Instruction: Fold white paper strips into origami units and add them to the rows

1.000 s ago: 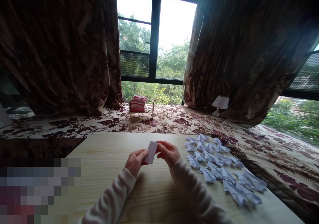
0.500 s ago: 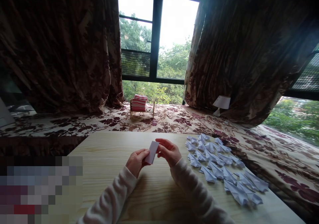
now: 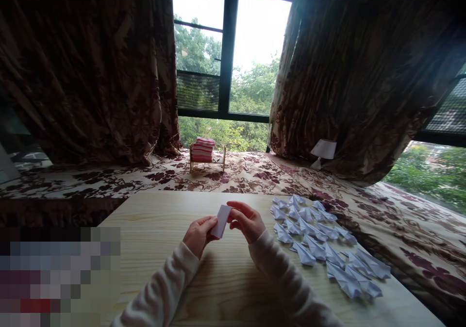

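Note:
A small folded piece of white paper [image 3: 221,221] is held above the wooden table, tilted, between my two hands. My left hand [image 3: 199,233] pinches its lower left side, thumb on top and fingers behind. At its upper right edge, my right hand [image 3: 248,221] closes thumb and fingers on the paper; the exact contact of the fingertips is partly hidden. To the right of my right hand lie several folded white paper pieces [image 3: 307,227] with pointed ends, spread in loose rows.
The pale wooden table [image 3: 145,249] abuts a ledge covered in floral cloth [image 3: 251,171]. On the ledge stand a small rack [image 3: 207,162] with folded pink striped cloths [image 3: 203,149] and a white lamp [image 3: 324,149]. Patterned curtains [image 3: 316,74] flank the window. A pixelated patch covers the lower left.
Almost nothing differs. Both hands keep hold of the folded paper in nearly the same place, and the view has shifted very slightly.

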The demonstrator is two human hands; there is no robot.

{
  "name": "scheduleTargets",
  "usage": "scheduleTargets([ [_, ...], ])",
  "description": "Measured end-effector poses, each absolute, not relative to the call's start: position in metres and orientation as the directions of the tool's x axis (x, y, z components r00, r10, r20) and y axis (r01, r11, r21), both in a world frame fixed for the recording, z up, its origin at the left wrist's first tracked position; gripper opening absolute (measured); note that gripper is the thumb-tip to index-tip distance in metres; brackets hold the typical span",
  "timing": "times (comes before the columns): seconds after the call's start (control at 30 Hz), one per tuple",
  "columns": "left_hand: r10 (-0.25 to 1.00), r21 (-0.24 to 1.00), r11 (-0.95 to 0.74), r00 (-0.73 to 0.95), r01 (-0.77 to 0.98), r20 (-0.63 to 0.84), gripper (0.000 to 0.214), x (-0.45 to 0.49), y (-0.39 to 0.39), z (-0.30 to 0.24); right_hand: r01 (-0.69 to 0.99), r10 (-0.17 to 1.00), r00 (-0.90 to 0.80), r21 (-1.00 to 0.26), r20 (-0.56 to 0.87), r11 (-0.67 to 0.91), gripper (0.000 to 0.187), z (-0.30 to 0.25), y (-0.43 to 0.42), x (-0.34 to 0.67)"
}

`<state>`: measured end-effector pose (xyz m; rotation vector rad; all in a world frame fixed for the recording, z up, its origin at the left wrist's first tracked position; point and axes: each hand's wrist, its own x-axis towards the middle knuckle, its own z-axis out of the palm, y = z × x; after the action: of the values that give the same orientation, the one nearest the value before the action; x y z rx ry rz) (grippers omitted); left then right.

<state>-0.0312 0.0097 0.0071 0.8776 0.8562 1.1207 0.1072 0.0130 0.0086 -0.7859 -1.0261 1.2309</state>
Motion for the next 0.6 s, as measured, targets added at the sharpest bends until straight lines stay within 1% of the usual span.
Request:
scheduleTargets([
  [0.27, 0.969, 0.913, 0.184, 0.225, -0.363, -0.105, 0.025, -0.031, 0.009, 0.007, -0.364, 0.975, 0.035, -0.906, 0.218, 0.216, 0.031, 0.008, 0.013, 0.107],
  [0.4, 0.963, 0.926, 0.177, 0.251, -0.335, -0.093, 0.028, -0.032, 0.009, 0.007, -0.323, 0.968, 0.027, -0.914, 0.25, 0.245, 0.031, 0.004, 0.014, 0.108],
  [0.47, 0.964, 0.942, 0.16, 0.252, -0.294, -0.085, 0.029, -0.033, 0.01, 0.006, -0.261, 0.95, 0.023, -0.915, 0.312, 0.308, 0.031, 0.002, 0.015, 0.109],
  [0.53, 0.967, 0.957, 0.142, 0.241, -0.255, -0.079, 0.029, -0.034, 0.011, 0.004, -0.156, 0.924, 0.025, -0.911, 0.382, 0.381, 0.031, 0.0, 0.015, 0.11],
  [0.6, 0.97, 0.964, 0.13, 0.231, -0.231, -0.075, 0.029, -0.035, 0.012, 0.003, -0.037, 0.898, 0.039, -0.897, 0.439, 0.441, 0.026, -0.001, 0.016, 0.11],
])
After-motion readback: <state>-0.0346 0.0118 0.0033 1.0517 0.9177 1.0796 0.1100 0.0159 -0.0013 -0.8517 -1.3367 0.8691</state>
